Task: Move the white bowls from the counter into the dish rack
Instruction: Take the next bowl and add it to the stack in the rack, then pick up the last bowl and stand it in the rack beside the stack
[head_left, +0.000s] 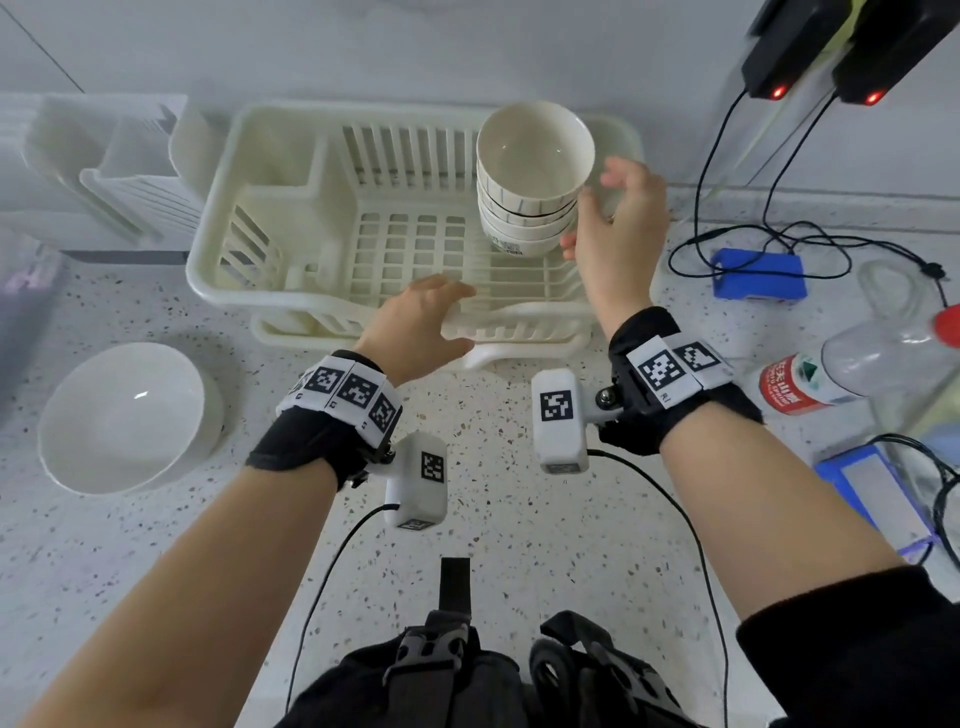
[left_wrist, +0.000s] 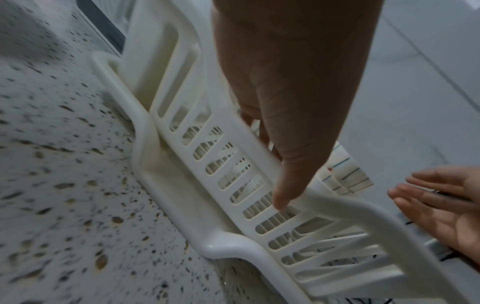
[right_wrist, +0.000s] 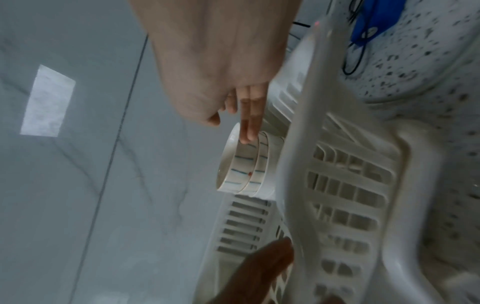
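Observation:
A stack of small white bowls (head_left: 535, 176) with thin dark lines stands in the back right of the cream dish rack (head_left: 291, 291). My right hand (head_left: 587, 210) is beside the stack with its fingers relaxed and spread. In the right wrist view its fingertips (right_wrist: 248, 137) lie close to the top bowl (right_wrist: 241, 164); I cannot tell whether they touch. My left hand (head_left: 462, 317) holds the rack's front rim (left_wrist: 337, 205), thumb outside and fingers inside. A large white bowl (head_left: 124, 415) sits upright on the speckled counter at the left.
A second white rack (head_left: 119, 171) stands at the back left. Right of the dish rack lie a blue box (head_left: 758, 273) with black cables, a red-labelled bottle (head_left: 810, 384) and a blue-edged device (head_left: 878, 493). Black units (head_left: 852, 47) hang at the top right.

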